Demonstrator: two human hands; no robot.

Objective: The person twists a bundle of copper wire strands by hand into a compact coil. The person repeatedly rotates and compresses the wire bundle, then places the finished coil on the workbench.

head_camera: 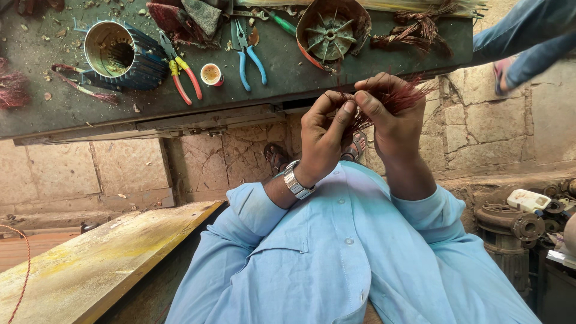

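Observation:
A bundle of thin reddish copper wire strands (403, 95) is held up in front of my chest. My right hand (393, 120) is closed around the bundle, with its loose ends fanning out to the right. My left hand (321, 135), with a metal watch on the wrist, pinches a few strands at the bundle's left side between thumb and fingers. Both hands touch each other just below the edge of the dark workbench (372, 60).
On the workbench lie a ribbed motor housing (123, 54), red-handled pliers (180, 69), blue-handled pliers (247, 51), a small cup of tea (211, 74), a round fan cover (332, 30) and copper wire coils (417, 30). A wooden plank (90, 264) is lower left. Another person's leg (528, 42) is upper right; motor parts (522, 219) are at right.

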